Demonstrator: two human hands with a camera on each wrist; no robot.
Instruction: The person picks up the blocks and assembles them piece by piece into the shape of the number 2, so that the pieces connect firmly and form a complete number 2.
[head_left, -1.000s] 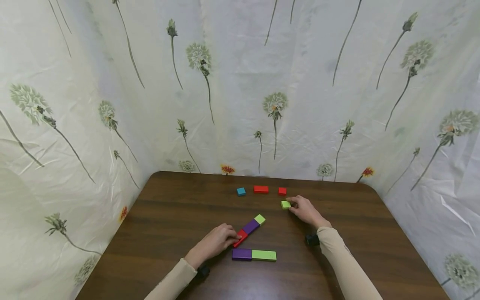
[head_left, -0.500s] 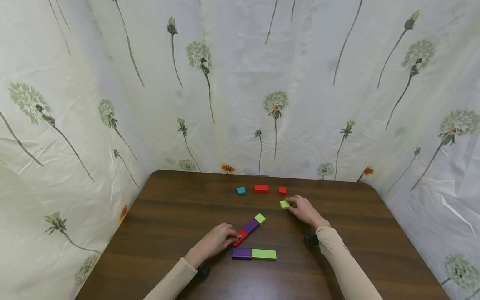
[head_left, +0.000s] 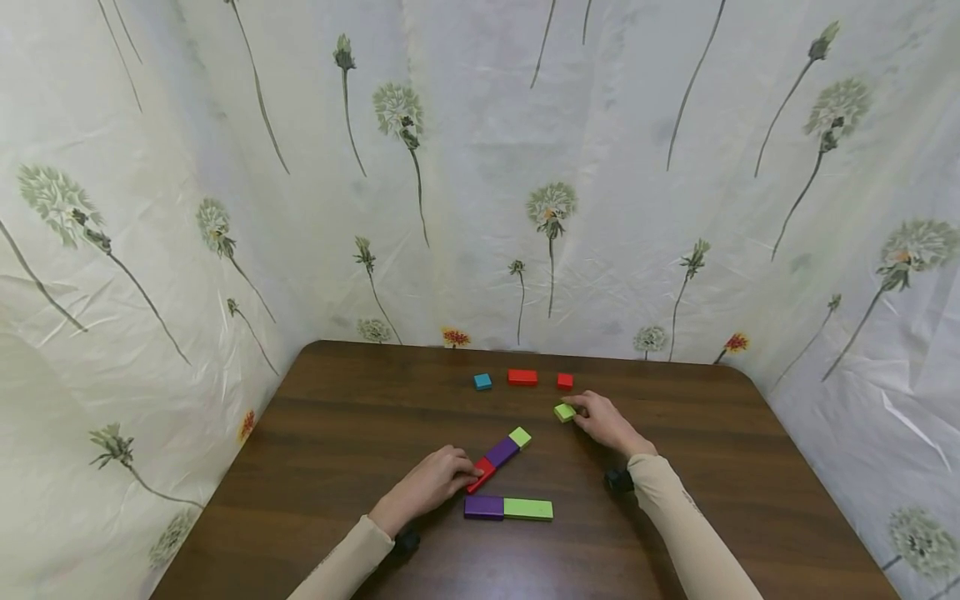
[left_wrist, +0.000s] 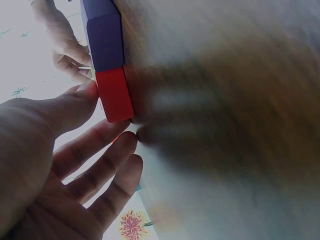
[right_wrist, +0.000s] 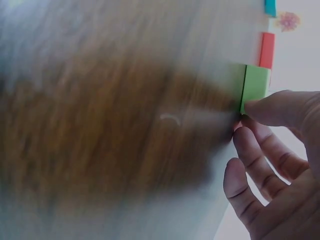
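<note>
from edge to edge, a dandelion-print sheet [head_left: 465, 150] is hanging behind a dark brown worktop [head_left: 337, 433]. at the left, a beige left sleeve [head_left: 348, 558] is covering a forearm, and a black device [head_left: 406, 542] is sitting under that wrist. next, the left hand [head_left: 427, 479] is grasping the red end block [head_left: 487, 467] in its grip, the thumb resting against one side and the index finger touching near its end. this block is forming the near end of a slanting row: a slanting purple block [head_left: 502, 452] is butting against it, and a light-green tip block [head_left: 520, 437] is finishing the row at the far right. just nearer the person, a level purple block [head_left: 483, 507] is lying end to end with a long light-green block [head_left: 528, 509] on its right. along the far edge, a small blue block [head_left: 482, 382], a long red block [head_left: 522, 377] and a small red block [head_left: 565, 381] are lying apart from one another. just nearer than the last one, a small light-green block [head_left: 564, 412] is being pinched in the grip of the right hand [head_left: 606, 422]; whether it is touching the worktop is hard to tell. farthest right, a beige right sleeve [head_left: 686, 521] is covering the other forearm
</note>
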